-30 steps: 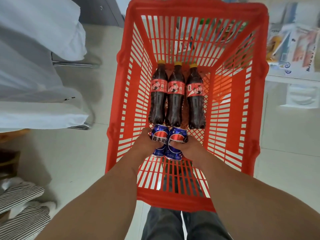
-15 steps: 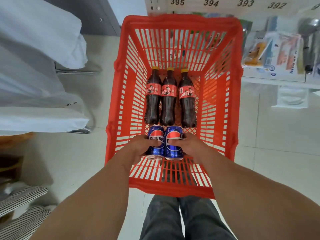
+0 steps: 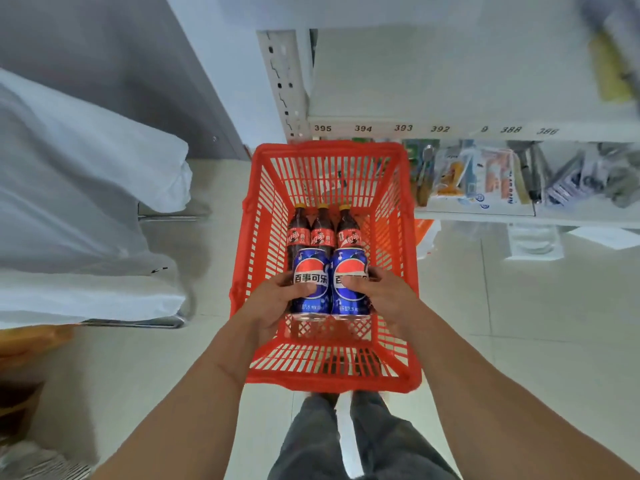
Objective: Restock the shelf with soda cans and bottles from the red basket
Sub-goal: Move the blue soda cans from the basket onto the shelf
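Currently both hands grip one can each. Left hand (image 3: 277, 299) is wrapped around the left blue aluminium soda can (image 3: 310, 282), thumb across the label; right hand (image 3: 382, 296) is wrapped likewise around the right blue aluminium soda can (image 3: 349, 280). Cans upright, side by side, touching along their walls, held above the floor of the red slatted plastic basket (image 3: 408, 341). Judgement: pairing them lets both go up in one trip, and the thumb-front grip keeps each level for setting down.

Cans: glossy blue, red-white-blue round emblem, white Chinese lettering, silver rim at the bottom. No dents visible.

Behind the cans, three dark cola bottles with red labels and yellow caps (image 3: 323, 233) sit close together in the basket's far half; whether they lie or lean, cannot tell.

Basket sits on the pale tiled floor, against the white metal shelf unit (image 3: 381, 128). Shelf edge carries printed numbers; the board above them looks bare at its left end, a likely target. Lower shelf holds packaged goods (image 3: 478, 181), blurred.
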